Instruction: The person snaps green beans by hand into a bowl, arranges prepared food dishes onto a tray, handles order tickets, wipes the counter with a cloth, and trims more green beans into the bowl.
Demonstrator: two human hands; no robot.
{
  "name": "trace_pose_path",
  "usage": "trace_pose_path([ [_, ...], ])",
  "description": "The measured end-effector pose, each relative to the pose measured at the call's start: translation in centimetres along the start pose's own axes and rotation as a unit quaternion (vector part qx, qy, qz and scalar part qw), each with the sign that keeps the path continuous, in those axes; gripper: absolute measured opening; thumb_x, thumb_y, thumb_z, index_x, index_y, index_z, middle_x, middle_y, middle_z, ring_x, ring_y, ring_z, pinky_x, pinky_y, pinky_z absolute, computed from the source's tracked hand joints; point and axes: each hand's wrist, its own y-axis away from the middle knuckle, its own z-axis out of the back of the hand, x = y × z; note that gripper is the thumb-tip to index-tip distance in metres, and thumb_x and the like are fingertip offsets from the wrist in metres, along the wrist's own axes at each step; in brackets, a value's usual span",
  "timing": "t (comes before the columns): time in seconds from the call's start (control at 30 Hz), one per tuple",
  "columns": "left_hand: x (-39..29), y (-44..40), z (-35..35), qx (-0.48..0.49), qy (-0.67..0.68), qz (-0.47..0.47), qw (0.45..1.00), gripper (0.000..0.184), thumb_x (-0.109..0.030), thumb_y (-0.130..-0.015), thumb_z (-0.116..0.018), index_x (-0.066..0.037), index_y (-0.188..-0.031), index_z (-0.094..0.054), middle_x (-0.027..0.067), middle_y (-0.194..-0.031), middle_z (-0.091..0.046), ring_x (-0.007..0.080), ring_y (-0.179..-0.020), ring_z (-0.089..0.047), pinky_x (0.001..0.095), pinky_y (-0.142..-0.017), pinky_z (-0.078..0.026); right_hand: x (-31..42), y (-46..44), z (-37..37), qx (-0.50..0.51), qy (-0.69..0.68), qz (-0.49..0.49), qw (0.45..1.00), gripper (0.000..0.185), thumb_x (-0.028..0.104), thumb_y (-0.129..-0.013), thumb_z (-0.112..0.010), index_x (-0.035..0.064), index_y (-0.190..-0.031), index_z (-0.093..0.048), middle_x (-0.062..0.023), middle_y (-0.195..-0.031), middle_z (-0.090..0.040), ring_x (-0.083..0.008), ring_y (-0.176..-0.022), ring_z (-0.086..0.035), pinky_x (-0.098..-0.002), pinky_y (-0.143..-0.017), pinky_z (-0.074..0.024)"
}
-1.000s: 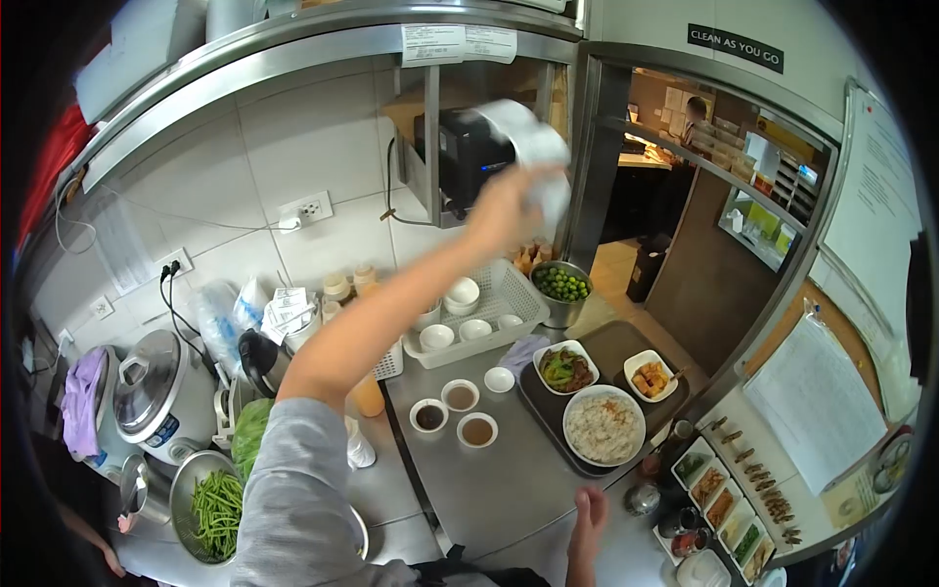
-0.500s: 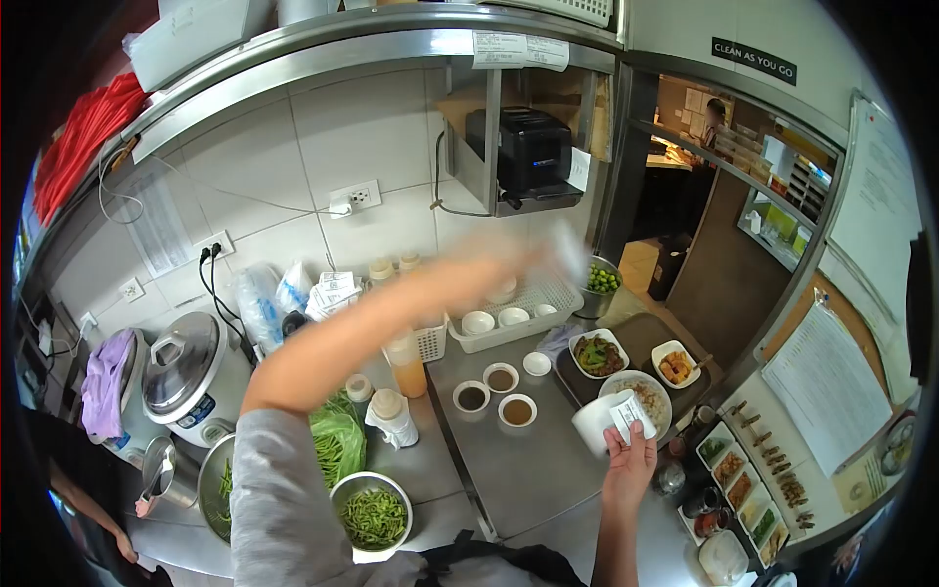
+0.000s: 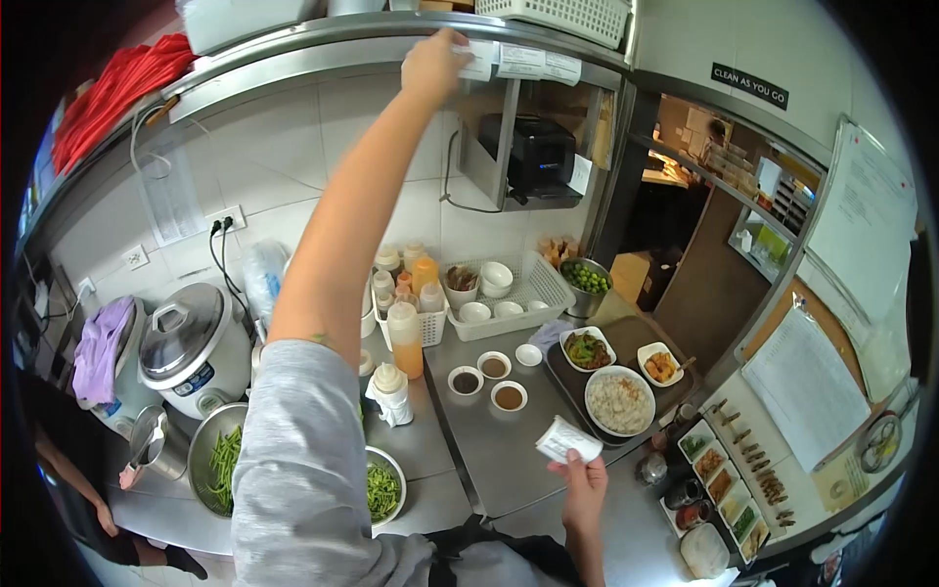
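Note:
My left hand is raised to the steel shelf edge, its fingers closed on a printed order slip at the rail. Two more slips hang just right of it. In my right hand, low over the counter, is a curled bundle of printed paper slips, pinched between thumb and fingers. Beyond that hand a bowl of rice sits on a dark tray, alongside a dish of meat and greens and a small dish of orange-coloured food.
Sauce cups stand mid-counter, near squeeze bottles and a white basket. At left are a rice cooker and bowls of green beans. A black printer sits under the shelf. Another person's arm shows at far left.
My left hand has risen to the shelf rail with a slip, which now sits beside the two there. My right hand has drawn the paper slips left and down, uncovering the rice bowl.

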Motion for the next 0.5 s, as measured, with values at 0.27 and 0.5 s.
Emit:
trace_pose_path([
  [0.27, -13.2, 30.2, 17.2, 0.394, -0.120, -0.018, 0.911, 0.060, -0.057, -0.090, -0.046, -0.001, -0.100, -0.064, 0.0234, -0.081, -0.064, 0.0395, -0.081, -0.063, 0.0480, -0.072, -0.049, -1.0, 3.2, -2.6, 0.112, -0.032, -0.033, 0.993, 0.035, 0.007, -0.095, -0.050, 0.0029, -0.129, -0.041, -0.0090, -0.112, -0.060, -0.0155, -0.093, -0.062, -0.0275, -0.072, -0.0536],
  [0.5, -16.8, 49.5, 29.6, 0.242, 0.225, 0.443, 0.834, 0.033, -0.020, -0.082, -0.072, -0.001, -0.108, -0.067, 0.0120, -0.089, -0.071, 0.0153, -0.084, -0.065, 0.0309, -0.078, -0.050, -3.6, 12.3, -7.2, 0.418, -0.032, -0.144, 0.897, 0.032, 0.008, -0.093, -0.058, -0.0019, -0.122, -0.051, -0.0077, -0.111, -0.061, -0.0155, -0.103, -0.059, -0.0298, -0.081, -0.0527],
])
